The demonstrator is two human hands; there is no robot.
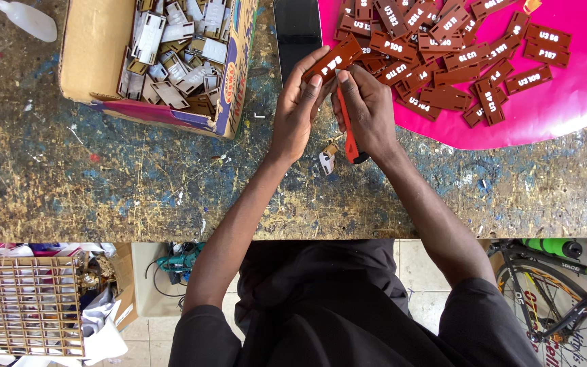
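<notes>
My left hand [298,102] holds a brown rectangular tag [332,60] with white lettering, tilted upward to the right. My right hand [368,105] grips a red utility knife [348,129], its tip close to the lower edge of the tag. Both hands hover over the paint-stained workbench [103,183], just left of a bright pink sheet [579,95] covered with several similar brown tags [443,47].
An open cardboard box [96,54] of pale wooden and white pieces sits at the upper left. A dark tablet-like slab [297,30] lies behind my hands. A small scrap [327,160] lies on the bench. A wooden grid rack [22,306] and a bicycle [565,292] stand below the bench edge.
</notes>
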